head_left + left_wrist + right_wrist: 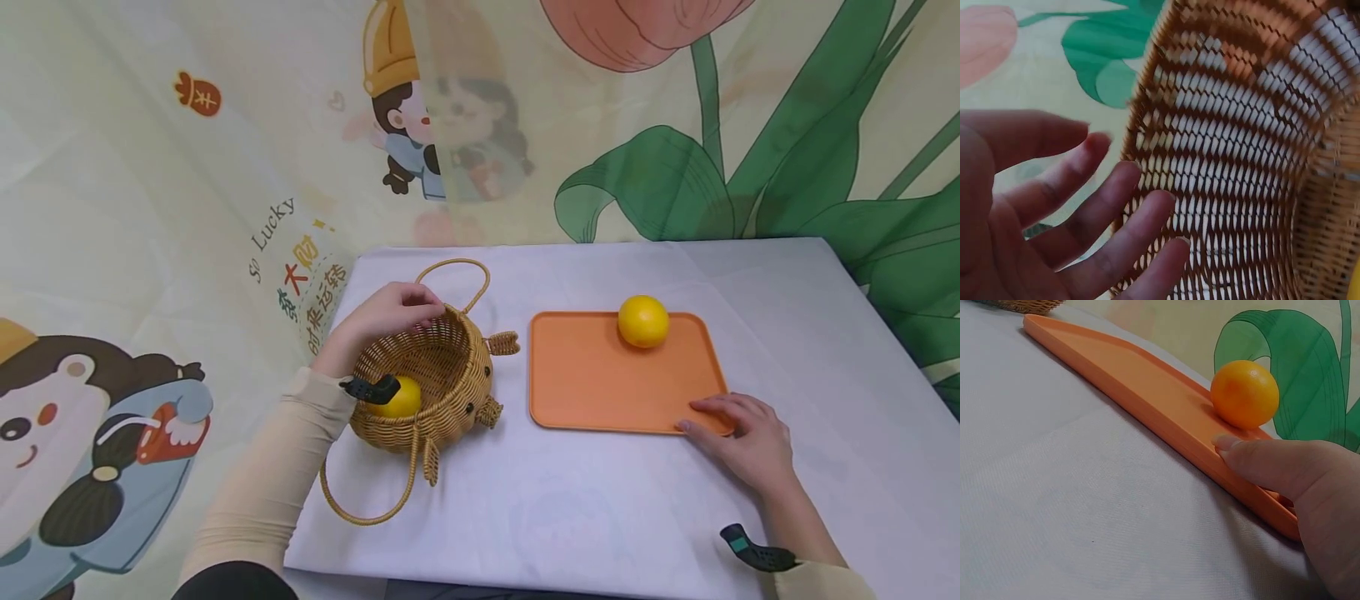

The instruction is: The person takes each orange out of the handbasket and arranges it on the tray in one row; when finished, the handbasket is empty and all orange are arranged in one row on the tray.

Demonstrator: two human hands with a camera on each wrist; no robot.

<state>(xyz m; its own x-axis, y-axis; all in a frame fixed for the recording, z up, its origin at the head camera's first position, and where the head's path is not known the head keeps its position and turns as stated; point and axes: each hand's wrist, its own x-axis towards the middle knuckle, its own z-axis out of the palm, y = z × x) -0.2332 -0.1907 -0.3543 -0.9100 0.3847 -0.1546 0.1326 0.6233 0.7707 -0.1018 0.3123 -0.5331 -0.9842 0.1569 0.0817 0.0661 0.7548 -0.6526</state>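
My left hand (397,315) hovers over the back rim of a wicker basket (465,392). In the left wrist view the fingers of the hand (1085,206) are spread and slightly bent beside the woven wall (1222,169); whether they touch it is unclear. A yellow ball (401,398) lies inside the basket, partly covered by the wrist strap. My right hand (750,437) grips the near right corner of an orange tray (615,375), its thumb (1260,459) on the rim and the other fingers mostly hidden in the right wrist view. An orange-yellow ball (643,321) sits at the tray's back edge.
A white cloth (585,500) covers the table. The basket's two loop handles stick out, one behind and one in front (367,522), and small woven fins project from its right side. A printed curtain (487,125) hangs behind and to the left.
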